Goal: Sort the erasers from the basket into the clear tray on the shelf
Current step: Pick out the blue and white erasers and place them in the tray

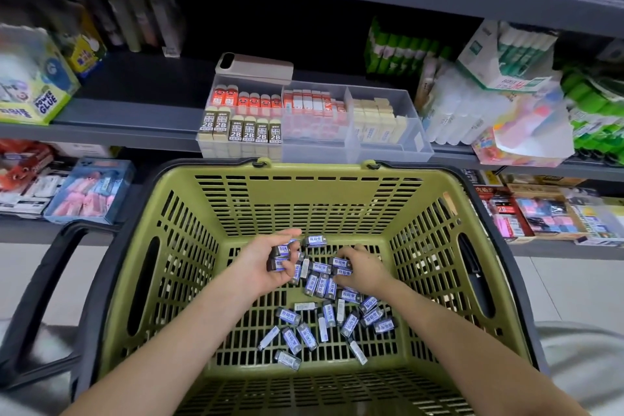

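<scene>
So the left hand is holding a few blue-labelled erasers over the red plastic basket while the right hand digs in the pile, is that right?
Not quite: the slatted plastic basket is olive green, not red, as the head view shows. The left hand does hold blue-labelled erasers, and the right hand is in the pile.

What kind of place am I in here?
Most likely a stationery shop aisle: dark grey metal shelves stocked with packaged glue sticks, a clear plastic tray of boxed erasers, and an olive green plastic shopping basket.

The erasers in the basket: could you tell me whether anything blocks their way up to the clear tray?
Nothing visible does. The basket is open-topped and the tray sits just beyond its far rim, also open on top.
</scene>
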### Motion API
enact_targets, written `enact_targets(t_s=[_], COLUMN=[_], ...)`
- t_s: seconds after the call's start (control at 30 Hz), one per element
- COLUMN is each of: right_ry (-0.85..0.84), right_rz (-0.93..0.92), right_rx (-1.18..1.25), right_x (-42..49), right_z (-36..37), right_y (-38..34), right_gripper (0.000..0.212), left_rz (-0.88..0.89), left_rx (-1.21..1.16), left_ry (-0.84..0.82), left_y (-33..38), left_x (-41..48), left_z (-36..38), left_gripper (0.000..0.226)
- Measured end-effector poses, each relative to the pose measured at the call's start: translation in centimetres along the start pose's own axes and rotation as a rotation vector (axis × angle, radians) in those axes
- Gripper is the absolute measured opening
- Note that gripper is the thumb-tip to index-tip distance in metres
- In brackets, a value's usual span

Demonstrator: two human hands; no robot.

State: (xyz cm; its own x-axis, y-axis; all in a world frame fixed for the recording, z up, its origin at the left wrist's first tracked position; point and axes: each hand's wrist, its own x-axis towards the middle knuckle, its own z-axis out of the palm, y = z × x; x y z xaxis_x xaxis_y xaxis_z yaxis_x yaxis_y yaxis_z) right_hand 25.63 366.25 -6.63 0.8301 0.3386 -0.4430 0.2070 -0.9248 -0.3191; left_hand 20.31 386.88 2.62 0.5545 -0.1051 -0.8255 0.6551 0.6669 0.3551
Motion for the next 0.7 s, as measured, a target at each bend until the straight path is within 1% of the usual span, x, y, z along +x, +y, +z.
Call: enact_targets(t_s=[0.13, 0.2, 0.27, 0.37, 0.43, 0.5, 0.57, 0.6, 0.67, 0.7], right_ry=[0.024, 0.007, -0.027, -0.068, -0.083, -0.095, -0.102, -0.104, -0.124, -0.146], right_rz=[0.108, 0.113, 0.103, 0.099, 0.114, 0.118, 0.047, -0.01, -0.132, -0.182], right_rx=[0.165, 0.23, 0.283, 0.336, 0.461, 0.686, 0.882, 0.928, 0.919, 0.868], right_x=[0.2, 0.0, -0.2, -0.6, -0.8, -1.2, -1.8, -2.2, -3.1, -3.6], right_z=[0.2, 0.5, 0.6, 0.5, -0.4, -2.4, -4.6, -5.5, -6.6, -6.8], right_y=[-0.4, -0.4, -0.5, -0.6, -0.8, -1.7, -3.3, -4.3, -6.3, -7.2], right_gripper=[0.037, 0.033, 0.033, 0.031, 0.024, 0.019, 0.017, 0.016, 0.015, 0.015], left_rz=[-0.004, -0.011, -0.011, -0.002, 0.003, -0.005, -0.041, -0.068, -0.125, -0.148], left_rx=[0.065, 0.093, 0.097, 0.091, 0.088, 0.076, 0.071, 0.069, 0.056, 0.041], left_ry=[0.012, 0.019, 0.023, 0.025, 0.023, 0.017, -0.007, -0.029, -0.092, -0.126], left_y=[-0.6, -0.8, -0.9, -1.0, -1.0, -1.0, -1.0, -1.1, -1.3, -1.4], left_x=[0.5, 0.7, 0.8, 0.9, 1.1, 1.2, 1.3, 1.2, 0.9, 0.6], left_z=[-0.1, -0.2, -0.4, -0.7, -0.9, -1.1, -1.2, -1.2, -0.9, -0.8], left_gripper=[0.015, 0.012, 0.011, 0.018, 0.019, 0.021, 0.029, 0.033, 0.04, 0.043])
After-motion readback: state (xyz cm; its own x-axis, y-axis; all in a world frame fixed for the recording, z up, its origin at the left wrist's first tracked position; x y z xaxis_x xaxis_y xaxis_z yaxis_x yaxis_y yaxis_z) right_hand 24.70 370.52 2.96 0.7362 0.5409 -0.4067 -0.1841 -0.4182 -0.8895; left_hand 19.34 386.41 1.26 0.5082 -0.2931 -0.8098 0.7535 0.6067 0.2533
